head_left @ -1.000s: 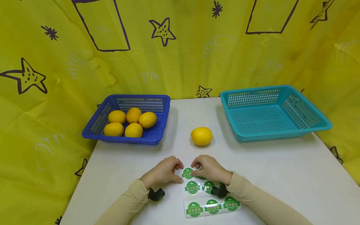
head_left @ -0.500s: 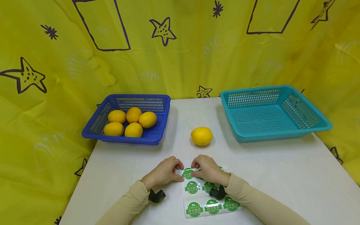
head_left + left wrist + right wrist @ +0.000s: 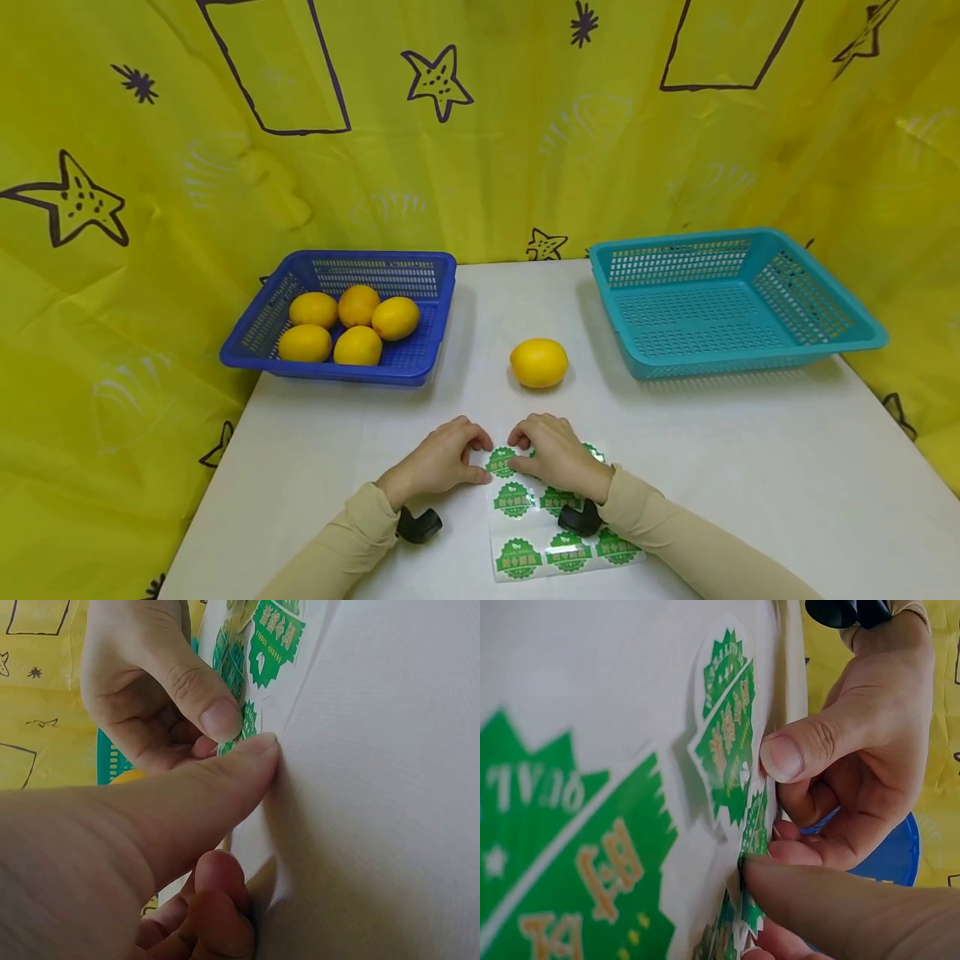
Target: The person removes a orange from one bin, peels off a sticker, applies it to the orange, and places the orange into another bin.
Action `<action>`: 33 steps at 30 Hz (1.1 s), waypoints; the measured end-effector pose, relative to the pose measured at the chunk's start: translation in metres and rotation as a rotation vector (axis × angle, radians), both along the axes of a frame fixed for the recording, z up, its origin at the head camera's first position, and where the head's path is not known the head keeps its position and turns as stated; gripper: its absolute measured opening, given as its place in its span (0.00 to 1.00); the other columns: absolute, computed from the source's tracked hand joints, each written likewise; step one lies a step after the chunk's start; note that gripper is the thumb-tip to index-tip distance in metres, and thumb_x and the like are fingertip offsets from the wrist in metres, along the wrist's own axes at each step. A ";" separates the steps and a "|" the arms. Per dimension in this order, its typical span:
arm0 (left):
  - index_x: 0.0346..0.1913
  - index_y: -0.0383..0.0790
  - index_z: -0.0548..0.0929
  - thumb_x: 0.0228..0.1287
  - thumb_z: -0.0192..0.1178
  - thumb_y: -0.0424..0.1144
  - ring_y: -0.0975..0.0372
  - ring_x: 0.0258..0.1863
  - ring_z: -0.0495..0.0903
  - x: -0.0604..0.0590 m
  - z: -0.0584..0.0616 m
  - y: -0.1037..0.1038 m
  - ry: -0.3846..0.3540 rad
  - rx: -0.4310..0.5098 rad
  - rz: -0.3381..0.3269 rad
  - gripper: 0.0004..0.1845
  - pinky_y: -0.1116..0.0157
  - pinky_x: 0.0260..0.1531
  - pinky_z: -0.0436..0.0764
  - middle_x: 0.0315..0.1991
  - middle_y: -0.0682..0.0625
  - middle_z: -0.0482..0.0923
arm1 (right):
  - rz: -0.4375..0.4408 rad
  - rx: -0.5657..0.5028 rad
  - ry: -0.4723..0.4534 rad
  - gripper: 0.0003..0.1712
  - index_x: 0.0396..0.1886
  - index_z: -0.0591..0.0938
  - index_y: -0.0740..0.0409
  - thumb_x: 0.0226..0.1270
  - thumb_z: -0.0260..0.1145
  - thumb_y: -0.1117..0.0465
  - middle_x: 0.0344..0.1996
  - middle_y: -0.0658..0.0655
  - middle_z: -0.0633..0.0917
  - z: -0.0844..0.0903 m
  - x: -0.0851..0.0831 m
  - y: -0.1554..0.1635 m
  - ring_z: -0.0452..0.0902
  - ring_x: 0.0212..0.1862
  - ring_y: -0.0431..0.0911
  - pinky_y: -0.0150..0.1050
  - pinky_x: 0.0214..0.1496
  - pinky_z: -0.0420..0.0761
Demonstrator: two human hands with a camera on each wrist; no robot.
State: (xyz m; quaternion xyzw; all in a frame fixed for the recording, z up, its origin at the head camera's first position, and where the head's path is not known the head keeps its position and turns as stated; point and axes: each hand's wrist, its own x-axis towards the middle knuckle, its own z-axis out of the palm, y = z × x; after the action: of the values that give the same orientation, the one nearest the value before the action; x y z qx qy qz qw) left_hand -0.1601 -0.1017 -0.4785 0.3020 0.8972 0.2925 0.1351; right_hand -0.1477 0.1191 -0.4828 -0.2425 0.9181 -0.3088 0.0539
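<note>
1. We seem to be working loose the sticker (image 3: 499, 460) at the sheet's ten o'clock corner, left hand (image 3: 438, 458) and right hand (image 3: 558, 454) meeting there over the sticker sheet (image 3: 528, 527).
2. Each thumb and forefinger looks apart; whether either pinches an edge, we cannot tell.
3. Our lemon (image 3: 539, 363) sits at twelve o'clock.
4. Next probably needs a light fingertip lift.

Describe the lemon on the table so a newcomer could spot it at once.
On the white table, look between the blue basket and the teal basket. The lemon lies there, just beyond the sticker sheet. It is the only fruit lying directly on the table; five others sit in the blue basket.
</note>
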 end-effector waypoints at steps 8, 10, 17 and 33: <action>0.45 0.43 0.80 0.53 0.75 0.43 0.68 0.27 0.68 0.001 -0.001 0.000 -0.009 0.007 0.004 0.19 0.69 0.32 0.71 0.34 0.56 0.71 | 0.002 -0.025 -0.001 0.11 0.36 0.81 0.55 0.57 0.76 0.61 0.30 0.46 0.75 -0.002 0.002 -0.002 0.69 0.37 0.45 0.44 0.42 0.66; 0.47 0.43 0.80 0.54 0.75 0.43 0.68 0.27 0.68 0.001 -0.001 0.000 -0.007 0.009 0.003 0.20 0.70 0.32 0.71 0.34 0.56 0.71 | -0.004 -0.016 0.007 0.12 0.37 0.82 0.56 0.57 0.76 0.60 0.31 0.47 0.76 -0.001 0.003 -0.003 0.69 0.37 0.45 0.44 0.41 0.66; 0.44 0.43 0.81 0.53 0.75 0.42 0.67 0.27 0.68 0.002 -0.001 0.001 -0.004 0.006 0.009 0.17 0.69 0.32 0.70 0.34 0.55 0.71 | -0.014 0.037 0.022 0.11 0.35 0.82 0.57 0.57 0.76 0.60 0.29 0.48 0.75 0.004 0.004 -0.008 0.68 0.36 0.46 0.43 0.39 0.65; 0.46 0.43 0.81 0.54 0.74 0.41 0.67 0.28 0.68 0.005 -0.001 0.002 0.000 0.002 0.048 0.17 0.69 0.32 0.70 0.35 0.55 0.70 | 0.019 0.034 -0.003 0.10 0.38 0.82 0.56 0.59 0.74 0.62 0.34 0.50 0.74 0.002 0.006 -0.012 0.69 0.39 0.47 0.45 0.41 0.66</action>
State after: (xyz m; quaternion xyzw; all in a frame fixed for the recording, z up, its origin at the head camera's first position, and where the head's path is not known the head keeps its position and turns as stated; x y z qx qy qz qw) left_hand -0.1548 -0.0994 -0.4796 0.2803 0.9039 0.2966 0.1279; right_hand -0.1419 0.1072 -0.4808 -0.2498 0.9208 -0.2930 0.0623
